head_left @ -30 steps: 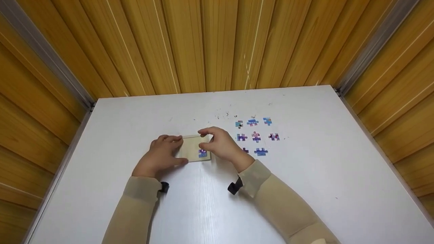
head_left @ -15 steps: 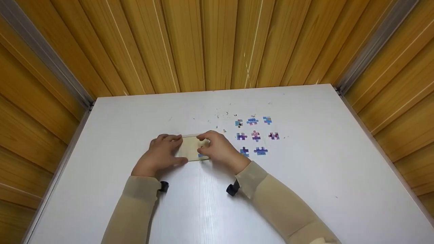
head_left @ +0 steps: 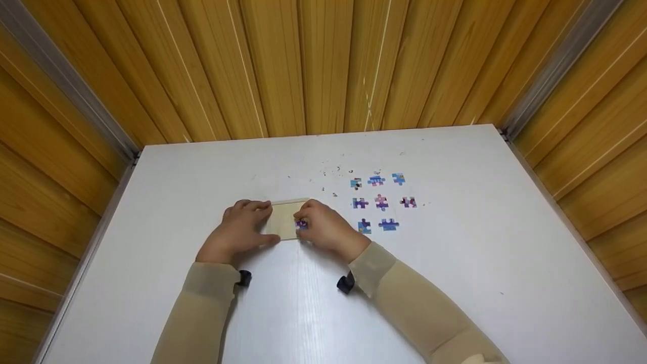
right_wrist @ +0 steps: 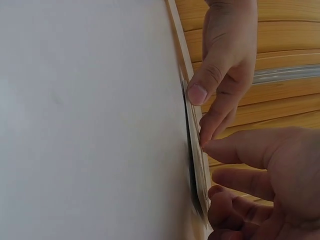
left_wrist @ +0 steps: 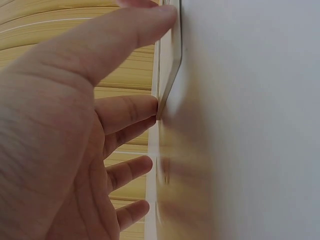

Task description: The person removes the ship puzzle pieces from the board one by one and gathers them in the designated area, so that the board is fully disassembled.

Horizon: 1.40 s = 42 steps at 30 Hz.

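A small pale wooden puzzle board (head_left: 284, 217) lies on the white table. My left hand (head_left: 240, 230) holds its left end, thumb at the near edge and fingertips at the far edge; the left wrist view shows the thumb (left_wrist: 135, 30) on the board's rim. At the board's right end my right hand (head_left: 326, 227) pinches a purple and blue jigsaw piece (head_left: 302, 223) between thumb and index finger, close over the board. That piece is partly covered by the fingers. In the right wrist view the right fingertips (right_wrist: 212, 146) are right at the board's surface.
Several loose jigsaw pieces lie in rough rows to the right, among them a pink one (head_left: 381, 202) and a blue one (head_left: 388, 224). Small dark crumbs (head_left: 337, 169) are scattered beyond the board. Wood-patterned panels (head_left: 323, 65) stand behind the table.
My right hand has moved slightly left over the board, and its spread thumb and index finger have come together on the jigsaw piece. The left hand keeps its place.
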Each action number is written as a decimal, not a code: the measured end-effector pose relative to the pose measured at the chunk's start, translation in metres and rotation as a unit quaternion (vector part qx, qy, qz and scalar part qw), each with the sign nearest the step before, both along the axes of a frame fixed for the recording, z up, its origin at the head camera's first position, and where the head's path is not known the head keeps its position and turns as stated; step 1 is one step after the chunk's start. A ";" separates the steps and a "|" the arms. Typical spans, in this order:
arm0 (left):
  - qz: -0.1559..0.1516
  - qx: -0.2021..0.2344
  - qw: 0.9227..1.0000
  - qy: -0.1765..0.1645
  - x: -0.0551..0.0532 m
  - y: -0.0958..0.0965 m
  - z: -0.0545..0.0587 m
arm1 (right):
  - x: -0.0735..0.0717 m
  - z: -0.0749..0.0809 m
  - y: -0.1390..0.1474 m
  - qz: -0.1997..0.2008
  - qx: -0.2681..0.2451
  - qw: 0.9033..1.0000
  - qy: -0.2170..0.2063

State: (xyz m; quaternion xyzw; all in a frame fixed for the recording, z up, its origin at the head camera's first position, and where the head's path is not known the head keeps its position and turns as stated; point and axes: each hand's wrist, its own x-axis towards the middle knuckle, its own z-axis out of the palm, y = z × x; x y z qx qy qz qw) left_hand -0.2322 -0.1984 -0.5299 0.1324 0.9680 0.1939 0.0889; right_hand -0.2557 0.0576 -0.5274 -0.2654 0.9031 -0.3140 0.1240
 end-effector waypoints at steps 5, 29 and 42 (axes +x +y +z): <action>-0.003 0.003 1.000 0.004 0.001 -0.001 -0.001 | 0.001 -0.001 0.000 0.007 0.016 1.000 0.016; -0.005 -0.010 1.000 0.007 -0.001 -0.001 -0.002 | 0.001 -0.002 0.000 0.009 0.010 1.000 0.005; 0.003 0.004 1.000 -0.001 0.001 0.000 0.001 | 0.001 0.001 0.000 0.003 0.008 1.000 0.020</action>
